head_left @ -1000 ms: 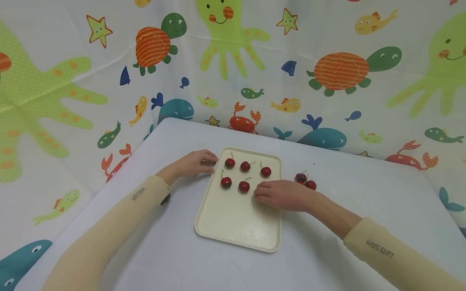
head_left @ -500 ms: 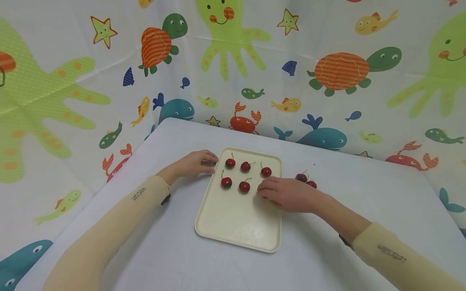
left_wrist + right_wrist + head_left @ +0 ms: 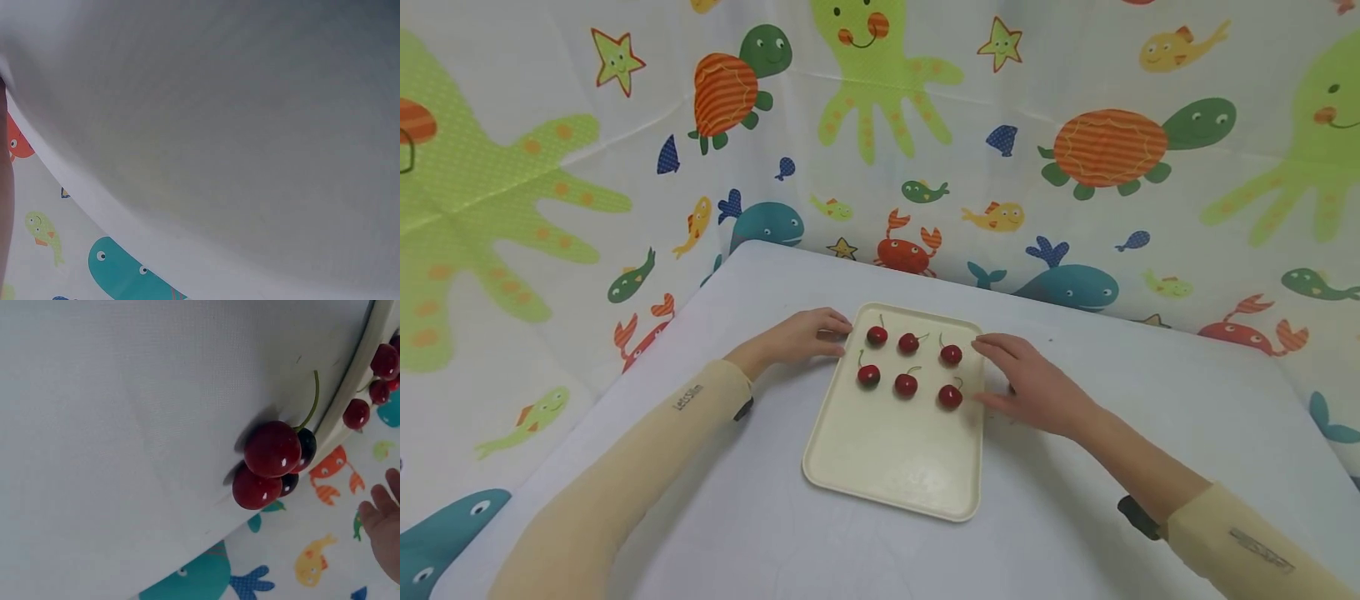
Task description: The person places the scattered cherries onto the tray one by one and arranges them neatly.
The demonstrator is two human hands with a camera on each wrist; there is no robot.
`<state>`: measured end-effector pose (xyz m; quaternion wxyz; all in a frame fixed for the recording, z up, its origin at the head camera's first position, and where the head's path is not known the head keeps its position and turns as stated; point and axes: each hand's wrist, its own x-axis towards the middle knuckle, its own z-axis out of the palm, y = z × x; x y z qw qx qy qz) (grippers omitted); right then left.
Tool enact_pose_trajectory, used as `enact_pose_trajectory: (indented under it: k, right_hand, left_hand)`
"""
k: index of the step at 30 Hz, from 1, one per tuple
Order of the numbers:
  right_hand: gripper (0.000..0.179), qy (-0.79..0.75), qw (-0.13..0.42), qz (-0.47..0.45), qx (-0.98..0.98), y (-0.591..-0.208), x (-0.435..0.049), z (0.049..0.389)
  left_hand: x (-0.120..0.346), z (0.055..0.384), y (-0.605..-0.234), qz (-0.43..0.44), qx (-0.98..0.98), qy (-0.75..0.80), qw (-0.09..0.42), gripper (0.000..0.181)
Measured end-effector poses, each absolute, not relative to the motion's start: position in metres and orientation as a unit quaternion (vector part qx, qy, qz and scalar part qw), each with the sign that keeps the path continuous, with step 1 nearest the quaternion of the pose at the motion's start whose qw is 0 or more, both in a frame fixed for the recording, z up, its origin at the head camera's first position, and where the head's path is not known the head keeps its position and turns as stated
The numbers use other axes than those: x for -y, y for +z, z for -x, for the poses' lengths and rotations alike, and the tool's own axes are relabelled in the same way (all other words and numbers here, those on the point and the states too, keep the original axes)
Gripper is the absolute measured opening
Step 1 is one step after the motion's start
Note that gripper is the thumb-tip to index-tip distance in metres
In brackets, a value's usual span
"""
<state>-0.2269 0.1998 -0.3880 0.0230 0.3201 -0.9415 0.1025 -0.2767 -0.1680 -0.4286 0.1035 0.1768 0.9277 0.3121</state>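
Note:
Red cherries with green stems lie in two rows of three on a cream tray (image 3: 887, 467). The front-right cherry (image 3: 950, 397) is nearest my right hand (image 3: 1037, 387), which is spread at the tray's right rim and holds nothing. My left hand (image 3: 801, 336) rests its fingertips against the tray's left rim. Right of the tray, a small cluster of dark red cherries (image 3: 272, 450) sits on the cloth, one stem sticking up; in the head view the right hand hides nearly all of it. The left wrist view shows mostly blurred white cloth.
A white cloth covers the table (image 3: 715, 533). Behind and to the left hangs a white curtain (image 3: 850, 179) printed with sea animals. Both forearms wear beige sleeves (image 3: 647, 450).
My right hand has let go of the front-right cherry, leaving it on the tray, and has moved right with its fingers spread. The left hand stays in place.

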Motion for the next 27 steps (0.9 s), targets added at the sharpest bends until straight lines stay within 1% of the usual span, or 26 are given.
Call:
enact_pose_trajectory:
  k: [5, 12, 19, 27]
  right_hand:
    - [0.067, 0.141, 0.021, -0.245, 0.959, -0.388, -0.214, 0.226]
    - [0.065, 0.155, 0.018, -0.195, 0.968, -0.392, -0.232, 0.224]
    - [0.062, 0.159, 0.018, -0.168, 0.973, -0.393, -0.247, 0.219]
    - [0.060, 0.163, 0.042, -0.168, 0.971, -0.401, -0.268, 0.215]
  left_hand:
    - [0.168, 0.278, -0.429, -0.182, -0.928, 0.310, 0.102, 0.046]
    - [0.168, 0.279, -0.431, -0.174, -0.928, 0.313, 0.105, 0.045]
    - [0.168, 0.280, -0.431, -0.183, -0.927, 0.311, 0.101, 0.046]
    - [0.167, 0.279, -0.431, -0.178, -0.930, 0.303, 0.105, 0.046]
